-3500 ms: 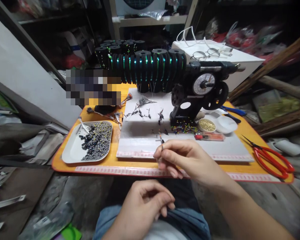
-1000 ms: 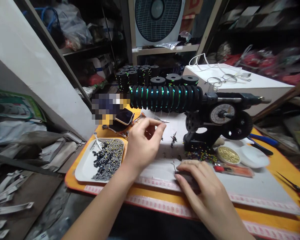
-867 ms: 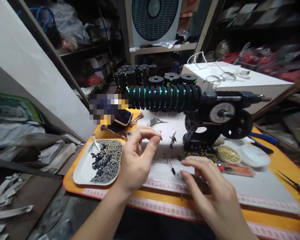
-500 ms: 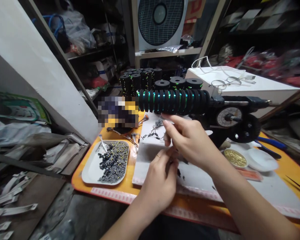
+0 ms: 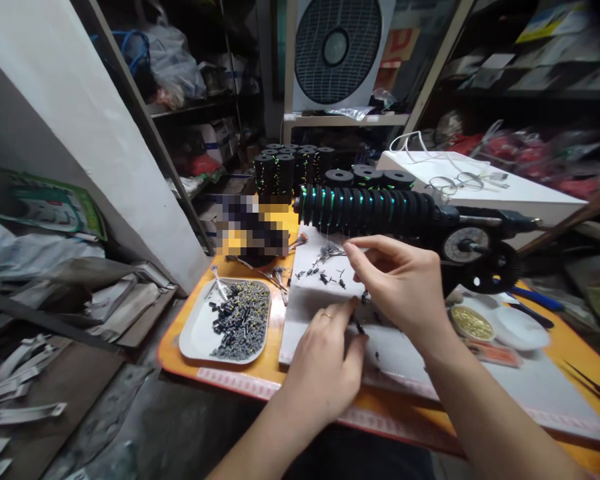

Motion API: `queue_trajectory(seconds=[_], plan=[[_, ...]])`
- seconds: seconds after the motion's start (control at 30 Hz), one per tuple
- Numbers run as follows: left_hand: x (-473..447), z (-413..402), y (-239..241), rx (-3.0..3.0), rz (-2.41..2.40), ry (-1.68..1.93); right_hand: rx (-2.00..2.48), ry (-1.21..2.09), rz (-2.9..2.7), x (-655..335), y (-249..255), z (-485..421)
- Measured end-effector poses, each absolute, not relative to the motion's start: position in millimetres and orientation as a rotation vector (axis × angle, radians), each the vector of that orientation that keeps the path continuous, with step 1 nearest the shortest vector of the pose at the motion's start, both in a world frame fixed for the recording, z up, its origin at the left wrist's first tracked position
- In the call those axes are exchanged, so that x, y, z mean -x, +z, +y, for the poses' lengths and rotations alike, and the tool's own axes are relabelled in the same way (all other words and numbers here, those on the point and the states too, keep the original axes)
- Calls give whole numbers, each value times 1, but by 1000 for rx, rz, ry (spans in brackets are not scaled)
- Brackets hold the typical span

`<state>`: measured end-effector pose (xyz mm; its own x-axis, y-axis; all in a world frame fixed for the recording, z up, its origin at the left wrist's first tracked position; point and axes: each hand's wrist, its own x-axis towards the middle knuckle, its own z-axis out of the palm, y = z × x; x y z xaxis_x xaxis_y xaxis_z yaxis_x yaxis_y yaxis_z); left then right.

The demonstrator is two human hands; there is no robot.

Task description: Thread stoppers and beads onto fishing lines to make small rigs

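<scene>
Head view: left hand point(image 5: 327, 363) is now opened wider, a black piece point(image 5: 360, 327) seemingly freed; the right hand point(image 5: 405, 287) is held narrow, contents unclear.

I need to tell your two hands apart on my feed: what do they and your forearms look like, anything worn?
The left hand wears a thin gold-coloured ring on one finger. The right hand shows no ring, though some fingers are hidden. Neither wears a glove. The left forearm and right forearm show no sleeve, watch or bracelet.
</scene>
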<state>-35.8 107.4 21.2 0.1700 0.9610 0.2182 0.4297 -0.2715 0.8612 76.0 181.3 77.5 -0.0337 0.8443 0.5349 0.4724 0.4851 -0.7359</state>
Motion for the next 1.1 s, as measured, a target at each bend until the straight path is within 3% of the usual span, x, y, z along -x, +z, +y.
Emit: queue_trajectory(seconds=[0.17,0.4,0.6,0.87,0.97,1.1], plan=[[48,106,25,-1810,1342,1138,1102,819,-1676,-91,92,166],[51,104,41,-1651,1234,1613,1047,1102,-1701,-100,98,152],[52,96,56,-1633,1157,1131,960,1348,-1601,-104,102,140],[49,64,26,-1240,1101,991,975,1529,-1514,-106,78,144],[47,46,0,-1144,1119,893,1052,1375,-1549,-104,66,139],[53,13,-32,-1099,1164,710,881,499,-1777,-94,47,106]])
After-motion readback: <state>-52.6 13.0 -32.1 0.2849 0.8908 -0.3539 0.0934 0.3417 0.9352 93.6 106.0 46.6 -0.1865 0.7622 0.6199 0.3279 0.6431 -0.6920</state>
